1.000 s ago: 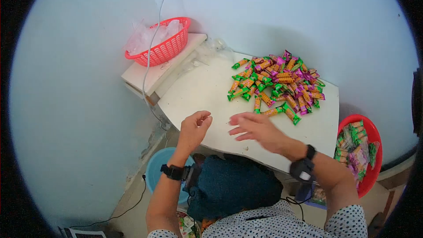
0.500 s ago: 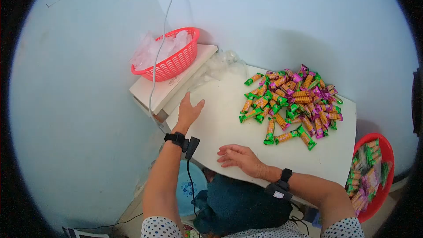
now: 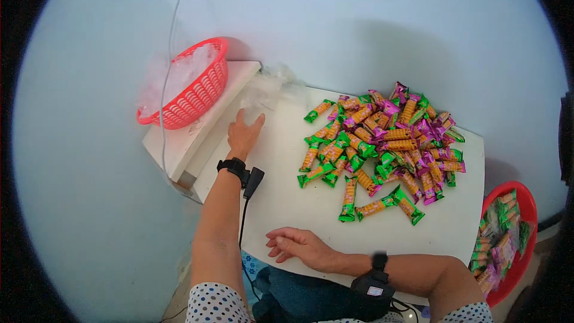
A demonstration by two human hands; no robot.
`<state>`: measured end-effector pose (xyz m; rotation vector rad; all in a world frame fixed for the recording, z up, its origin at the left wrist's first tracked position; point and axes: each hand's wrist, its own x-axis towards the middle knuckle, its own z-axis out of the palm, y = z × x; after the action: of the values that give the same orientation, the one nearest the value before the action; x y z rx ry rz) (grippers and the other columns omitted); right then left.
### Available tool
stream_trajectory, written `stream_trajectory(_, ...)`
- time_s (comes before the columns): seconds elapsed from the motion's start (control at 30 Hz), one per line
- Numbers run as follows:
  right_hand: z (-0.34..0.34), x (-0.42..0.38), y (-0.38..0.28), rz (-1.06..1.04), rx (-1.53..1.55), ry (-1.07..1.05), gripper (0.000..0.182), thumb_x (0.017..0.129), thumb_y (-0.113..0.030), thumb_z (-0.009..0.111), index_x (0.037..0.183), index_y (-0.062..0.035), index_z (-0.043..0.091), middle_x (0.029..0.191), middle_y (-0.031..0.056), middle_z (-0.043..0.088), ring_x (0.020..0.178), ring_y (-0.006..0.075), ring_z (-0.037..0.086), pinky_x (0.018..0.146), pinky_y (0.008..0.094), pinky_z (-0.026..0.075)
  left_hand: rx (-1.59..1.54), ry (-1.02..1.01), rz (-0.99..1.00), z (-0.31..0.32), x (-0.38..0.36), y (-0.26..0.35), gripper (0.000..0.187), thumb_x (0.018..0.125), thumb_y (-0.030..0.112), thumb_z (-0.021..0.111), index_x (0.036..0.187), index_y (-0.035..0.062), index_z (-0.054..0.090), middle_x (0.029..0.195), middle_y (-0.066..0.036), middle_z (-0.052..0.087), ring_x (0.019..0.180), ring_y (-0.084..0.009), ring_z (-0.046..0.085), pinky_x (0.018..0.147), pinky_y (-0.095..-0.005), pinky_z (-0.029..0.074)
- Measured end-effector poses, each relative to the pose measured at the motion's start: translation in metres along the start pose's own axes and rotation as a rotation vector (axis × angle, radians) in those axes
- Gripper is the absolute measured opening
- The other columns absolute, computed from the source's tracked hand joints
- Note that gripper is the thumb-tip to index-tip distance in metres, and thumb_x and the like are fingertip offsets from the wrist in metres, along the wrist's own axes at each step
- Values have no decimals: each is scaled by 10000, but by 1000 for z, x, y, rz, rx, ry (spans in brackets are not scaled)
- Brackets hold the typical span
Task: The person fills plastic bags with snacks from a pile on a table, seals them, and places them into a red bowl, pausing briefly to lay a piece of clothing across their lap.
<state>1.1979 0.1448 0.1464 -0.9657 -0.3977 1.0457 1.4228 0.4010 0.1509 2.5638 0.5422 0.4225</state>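
Observation:
My left hand [image 3: 244, 137] reaches over the left part of the white table [image 3: 275, 185], thumb and fingers apart, holding nothing. Just beyond its fingertips lies a clear, crumpled plastic bag [image 3: 266, 88] against the raised white board. My right hand [image 3: 304, 249] hovers near the table's front edge with loosely bent fingers and nothing in it. Ahead and to the right of it spreads a heap of small wrapped snack packets [image 3: 397, 134], in green or purple wrappers with an orange-yellow middle. The closest packet [image 3: 348, 199] lies upright in view, beyond the right hand.
A red plastic basket [image 3: 200, 93] full of clear bags stands on a white raised board [image 3: 179, 149] at the left. A grey cable [image 3: 165, 90] hangs across it. Low at the right, a red basin [image 3: 529, 251] holds bagged packets. Walls border the table's back and left.
The view has shifted, so the basket sits further left and the packets look larger. My left hand has reached forward toward the plastic bag. My right hand stays by the front edge.

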Motion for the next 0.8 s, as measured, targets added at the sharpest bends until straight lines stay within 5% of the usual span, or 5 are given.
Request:
stream_trajectory(0.23, 3, 1, 1, -31, -34, 6, 430, 1054, -272, 447, 1361, 28, 462, 1177, 139, 574, 1054, 181, 603, 874, 329, 556, -57, -22, 453, 32, -9, 23, 482, 785, 381, 716, 1180, 108, 677, 1224, -267, 598, 1180, -399, 552, 982, -462, 457)
stream_trajectory(0.43, 0, 2, 2, -37, -50, -8, 417, 1050, -259, 459, 1353, 26, 470, 1148, 130, 581, 1031, 177, 610, 868, 327, 560, 12, -63, 406, 0, -28, 44, 150, 752, 174, 701, 811, 42, 743, 920, -185, 702, 822, -351, 676, 773, -409, 539)
stream_trajectory(0.53, 1, 2, 1, -30, -38, -1, 408, 1049, -255, 460, 1342, 28, 478, 1135, 125, 584, 1023, 176, 613, 865, 326, 562, -90, 15, 477, -18, -37, 46, 131, 779, 155, 697, 832, 49, 751, 911, -159, 704, 714, -285, 680, 674, -372, 543)
stream_trajectory(0.8, 1, 4, 5, -81, -15, 33, 385, 1033, -250, 496, 1275, 48, 521, 1065, 136, 614, 923, 174, 640, 779, 308, 581, -842, -192, 239, -86, -52, 46, 86, 934, 147, 626, 941, 66, 655, 1012, -15, 662, 929, -144, 643, 820, -308, 523)
